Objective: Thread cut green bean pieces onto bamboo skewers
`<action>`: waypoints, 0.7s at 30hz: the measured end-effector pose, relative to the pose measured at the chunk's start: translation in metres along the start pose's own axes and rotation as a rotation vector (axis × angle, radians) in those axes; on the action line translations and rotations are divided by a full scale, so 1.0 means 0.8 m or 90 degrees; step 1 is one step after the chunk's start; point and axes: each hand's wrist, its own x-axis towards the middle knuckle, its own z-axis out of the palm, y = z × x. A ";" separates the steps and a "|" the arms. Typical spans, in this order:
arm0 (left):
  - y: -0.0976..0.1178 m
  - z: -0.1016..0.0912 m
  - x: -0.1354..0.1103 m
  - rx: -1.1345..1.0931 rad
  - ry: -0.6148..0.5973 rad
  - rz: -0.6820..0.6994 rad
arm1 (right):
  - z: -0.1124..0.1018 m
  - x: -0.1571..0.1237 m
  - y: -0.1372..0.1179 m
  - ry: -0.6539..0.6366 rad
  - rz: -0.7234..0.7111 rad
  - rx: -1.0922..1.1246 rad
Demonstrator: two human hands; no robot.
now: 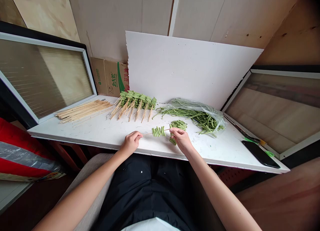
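A thin wooden skewer (147,134) is held nearly level above the front of the white table. Several short cut pieces of green bean (158,131) are threaded side by side along it. My left hand (131,140) is closed around the skewer's left end. At the other end, the fingers of my right hand (179,136) pinch the skewer close to its tip. Loose cut bean pieces (179,124) lie in a small pile just behind my right hand, and a few more (172,141) show beside its fingers, partly hidden by it.
Bare skewers (85,110) lie at the left of the table (100,132). Stacked bean skewers (140,99) stand before a cardboard box (110,77). Whole long beans (197,117) spill from a clear plastic bag (192,106). Scissors (246,133) and a black phone (260,153) lie right.
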 end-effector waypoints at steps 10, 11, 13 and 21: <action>0.002 0.000 0.000 -0.007 0.004 0.011 | 0.016 -0.012 -0.005 -0.037 -0.013 -0.080; 0.002 0.000 0.000 -0.007 0.005 0.010 | 0.011 -0.010 -0.011 -0.050 0.006 -0.092; 0.001 0.001 0.000 -0.004 0.008 0.005 | -0.006 -0.003 -0.025 -0.093 0.007 -0.136; 0.001 0.001 0.000 0.002 0.006 -0.001 | -0.095 0.021 -0.069 -0.116 -0.126 -0.703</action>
